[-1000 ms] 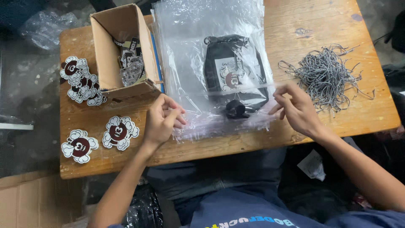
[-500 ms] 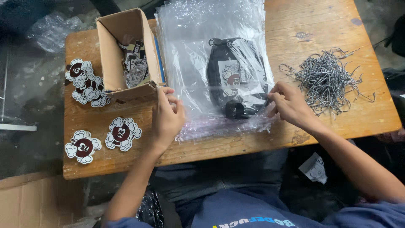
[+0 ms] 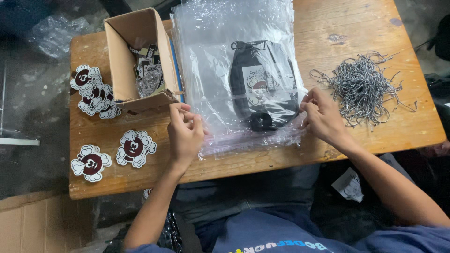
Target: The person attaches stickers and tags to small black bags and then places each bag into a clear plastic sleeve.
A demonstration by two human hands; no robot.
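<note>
A stack of clear plastic bags [image 3: 220, 56] lies on the wooden table [image 3: 337, 28]. The top bag holds a black drawstring pouch [image 3: 262, 93] with a round printed patch. My left hand [image 3: 185, 133] pinches the bag's near left edge. My right hand [image 3: 323, 117] pinches the near right edge, by the sealing strip. Both hands grip the thin plastic with fingertips.
An open cardboard box [image 3: 136, 56] with small items stands left of the bags. Cloud-shaped stickers with dark red faces [image 3: 93, 91] lie at the table's left, two more [image 3: 136, 147] nearer me. A heap of grey-white cords [image 3: 363, 86] sits at right.
Both hands have stayed at the bag's near edge, fingers shifting slightly along it. The view has drifted a little; the pouch remains inside the bag.
</note>
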